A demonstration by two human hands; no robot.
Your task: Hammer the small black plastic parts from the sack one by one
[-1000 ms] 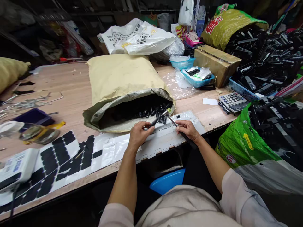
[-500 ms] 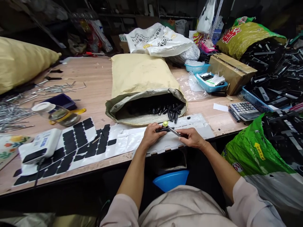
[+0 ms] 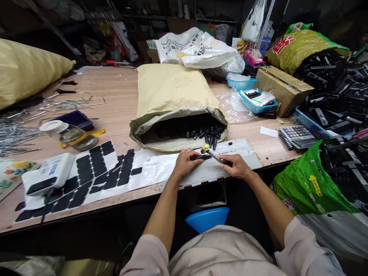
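Note:
My left hand is closed on a small black plastic part that it holds flat on the white sheet at the table's front edge. My right hand grips the handle of a small hammer. The hammer's yellow-green head sits just above the black part's right end. Right behind both hands lies a tan sack on its side, its open mouth showing several black parts.
White sheets of black adhesive pads, a white device, a lidded jar and metal pins lie to the left. To the right are a calculator, blue baskets, a cardboard box and green bags of black parts. A blue stool sits under the table.
The view swung left and settled. My left hand brought the black part down from the sack's mouth onto the white sheet, and the hammer head moved over it.

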